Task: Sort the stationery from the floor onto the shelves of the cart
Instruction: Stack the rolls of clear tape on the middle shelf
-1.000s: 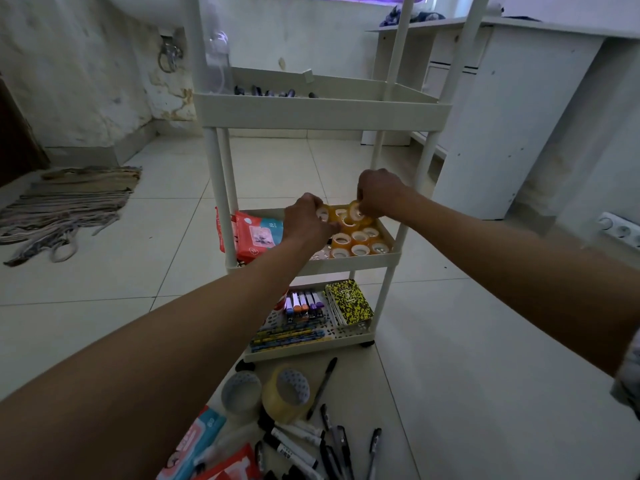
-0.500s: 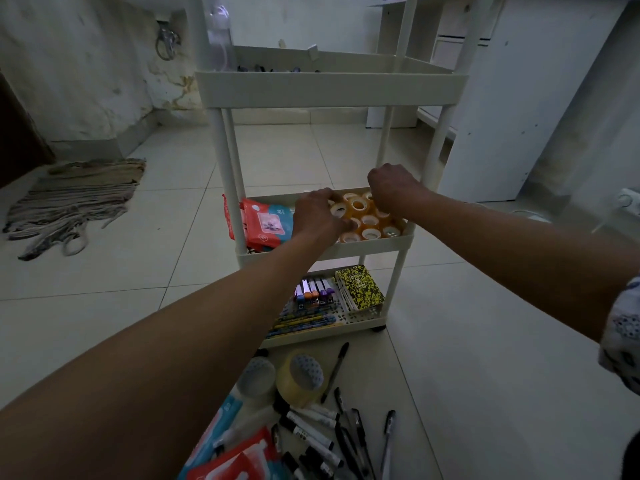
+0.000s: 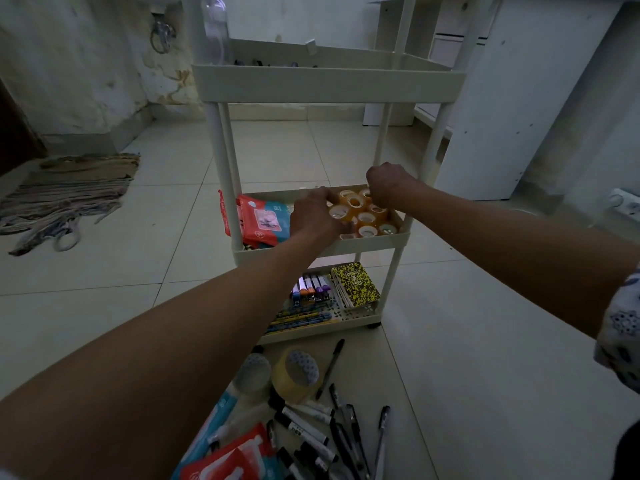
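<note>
Amber tape rolls [image 3: 362, 216] crowd the cart's [image 3: 329, 86] middle shelf; left hand [image 3: 313, 216] rests on them, fingers curled, right hand [image 3: 386, 183] curled at their far edge; neither grip is clear. Pens [image 3: 349, 431] lie on the near floor.

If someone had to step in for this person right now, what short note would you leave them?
Left hand and right hand are both at the small tape rolls on the cart's middle shelf; fingers curl down among the rolls, exact grip unclear.
Done: wipe packs and the small rolls on the middle shelf; markers, pencils and yellow notebook on the bottom shelf.
Left on the floor: two big tape rolls, black pens, white markers, red and blue packs.
</note>
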Motion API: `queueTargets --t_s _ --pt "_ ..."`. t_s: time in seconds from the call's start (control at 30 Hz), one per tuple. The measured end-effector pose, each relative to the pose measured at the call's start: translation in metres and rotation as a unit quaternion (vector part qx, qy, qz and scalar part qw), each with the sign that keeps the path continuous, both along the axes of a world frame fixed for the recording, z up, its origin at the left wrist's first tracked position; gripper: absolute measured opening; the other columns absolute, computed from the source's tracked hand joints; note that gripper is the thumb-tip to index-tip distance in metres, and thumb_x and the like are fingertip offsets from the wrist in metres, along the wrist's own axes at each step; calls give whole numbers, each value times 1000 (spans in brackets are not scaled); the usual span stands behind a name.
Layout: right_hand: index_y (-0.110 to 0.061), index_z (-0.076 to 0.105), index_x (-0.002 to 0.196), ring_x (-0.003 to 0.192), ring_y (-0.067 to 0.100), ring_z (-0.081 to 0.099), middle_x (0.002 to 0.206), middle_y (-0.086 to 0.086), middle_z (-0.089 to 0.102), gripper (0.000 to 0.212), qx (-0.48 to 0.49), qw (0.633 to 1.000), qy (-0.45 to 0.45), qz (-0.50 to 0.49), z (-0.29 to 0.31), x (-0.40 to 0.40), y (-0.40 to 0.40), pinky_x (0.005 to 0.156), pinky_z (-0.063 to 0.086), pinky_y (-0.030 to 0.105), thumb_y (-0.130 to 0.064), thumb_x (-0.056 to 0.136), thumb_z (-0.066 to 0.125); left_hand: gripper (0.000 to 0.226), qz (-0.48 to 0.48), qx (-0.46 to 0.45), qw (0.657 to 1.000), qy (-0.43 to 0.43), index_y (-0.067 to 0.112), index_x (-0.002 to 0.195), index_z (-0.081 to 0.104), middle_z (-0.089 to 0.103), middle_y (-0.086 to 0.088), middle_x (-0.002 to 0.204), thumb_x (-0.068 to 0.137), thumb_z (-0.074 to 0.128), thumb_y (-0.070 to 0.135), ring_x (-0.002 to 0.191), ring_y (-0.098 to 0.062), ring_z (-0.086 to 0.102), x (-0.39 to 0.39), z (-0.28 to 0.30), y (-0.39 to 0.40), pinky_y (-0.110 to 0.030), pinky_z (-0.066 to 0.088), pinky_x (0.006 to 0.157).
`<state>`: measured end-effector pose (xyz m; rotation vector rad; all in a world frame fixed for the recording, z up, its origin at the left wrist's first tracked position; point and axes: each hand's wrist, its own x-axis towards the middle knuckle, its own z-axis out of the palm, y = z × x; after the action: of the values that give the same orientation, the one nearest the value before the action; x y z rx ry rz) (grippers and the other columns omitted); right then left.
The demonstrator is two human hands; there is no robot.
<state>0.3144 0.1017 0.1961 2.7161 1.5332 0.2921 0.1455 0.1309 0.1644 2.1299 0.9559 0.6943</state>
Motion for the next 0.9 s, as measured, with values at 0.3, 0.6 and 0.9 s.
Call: queueTargets --t_s 0.3,0.6,0.9 --pt "-5 67 104 65 13 68 91 9 74 25 -84 946 314 -8 41 -25 4 55 55 21 -28 93 67 67 33 -36 998 -41 11 119 51 62 -8 117 69 89 33 106 -23 61 12 -4 3 -31 52 83" --pt "-6 66 110 84 21 60 90 6 61 34 -25 998 -19 56 23 -9 -7 75 51 31 -18 81 80 47 14 -48 999 -21 8 127 48 61 -12 123 92 67 33 112 -27 60 23 -6 -2 -39 52 93" --pt "-1 65 108 77 22 49 84 10 48 17 -23 992 -91 82 19 -3 -12 67 43 32 -4 92 59 42 -16 -53 994 90 9 141 40 55 -16 129 100 45 18 114 -29 54 14 -12 -2 -35 45 85"
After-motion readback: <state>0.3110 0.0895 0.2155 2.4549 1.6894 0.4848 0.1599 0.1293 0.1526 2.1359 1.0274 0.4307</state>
